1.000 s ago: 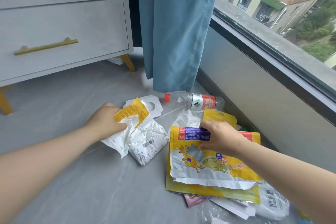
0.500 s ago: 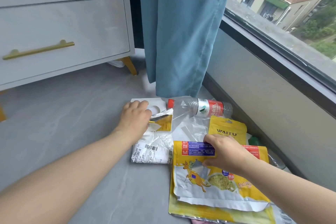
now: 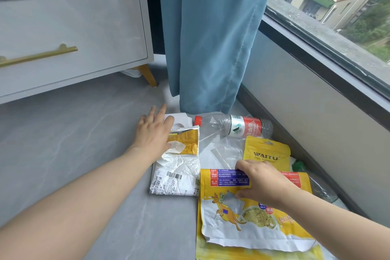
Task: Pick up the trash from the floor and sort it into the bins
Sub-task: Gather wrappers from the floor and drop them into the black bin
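Note:
Trash lies on the grey floor by the window wall. My left hand lies flat with fingers spread, palm over a small yellow wrapper and a tissue, fingertips on a white card piece. Below them sits a crumpled white mailer bag with a barcode. My right hand pinches the top edge of a large yellow kangaroo snack bag. A clear plastic bottle with a red cap lies on its side beyond it. A yellow WAITU pouch lies beside it. No bin is in view.
A blue curtain hangs down to just above the bottle. A grey dresser on gold legs stands at the left. The window wall borders the trash on the right. Clear film and a green item lie among the trash.
My left hand let the wrapper and tissue down and moved forward onto the white card, its fingers now spread. My right hand kept its grip on the yellow bag. The camera moved closer.

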{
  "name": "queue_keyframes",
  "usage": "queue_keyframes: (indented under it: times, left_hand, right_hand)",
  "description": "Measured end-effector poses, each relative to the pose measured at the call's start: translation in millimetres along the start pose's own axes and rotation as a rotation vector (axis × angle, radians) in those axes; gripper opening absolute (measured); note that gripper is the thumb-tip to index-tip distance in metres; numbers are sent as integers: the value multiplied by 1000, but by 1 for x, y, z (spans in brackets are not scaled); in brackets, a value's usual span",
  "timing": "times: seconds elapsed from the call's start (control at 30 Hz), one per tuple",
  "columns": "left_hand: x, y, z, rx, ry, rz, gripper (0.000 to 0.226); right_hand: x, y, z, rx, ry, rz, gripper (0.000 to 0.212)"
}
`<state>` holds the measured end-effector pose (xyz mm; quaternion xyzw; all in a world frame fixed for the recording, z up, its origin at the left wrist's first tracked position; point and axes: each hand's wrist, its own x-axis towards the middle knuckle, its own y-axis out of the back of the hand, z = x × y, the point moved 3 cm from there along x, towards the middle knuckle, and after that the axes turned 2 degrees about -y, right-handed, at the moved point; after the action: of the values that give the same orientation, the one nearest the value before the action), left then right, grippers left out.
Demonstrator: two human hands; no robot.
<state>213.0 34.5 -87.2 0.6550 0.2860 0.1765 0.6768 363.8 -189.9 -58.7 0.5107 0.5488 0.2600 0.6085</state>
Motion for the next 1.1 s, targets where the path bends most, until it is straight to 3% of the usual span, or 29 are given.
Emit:
queue_keyframes:
  times: [0.1, 0.23, 0.33, 0.53, 0.7, 0.77, 0.9, 1.1]
  left_hand:
    - [1, 0, 0, 48, 16, 9, 97]
    - [-3, 4, 3, 98, 28, 130, 105]
    - [-6, 7, 5, 137, -4, 310, 77]
    - [-16, 12, 14, 110, -77, 372, 64]
    - [-25, 18, 17, 54, -97, 268, 57]
    - [-28, 19, 13, -23, -28, 157, 49]
    - [-40, 31, 10, -262, 109, 166, 33]
    - [-64, 35, 24, -267, 49, 120, 31]
  right_hand:
    - [1, 1, -1, -2, -4, -1, 40]
    - [2, 2, -3, -7, -1, 0, 40]
    - [2, 2, -4, -17, -3, 5, 42]
    - [-1, 4, -4, -13, -21, 31, 42]
    - [-10, 12, -4, -3, -34, 56, 38]
    - [-16, 16, 0, 46, -69, 66, 36]
    - [-31, 27, 22, 161, -187, 149, 35]
    - [-53, 19, 53, 299, -386, 180, 39]
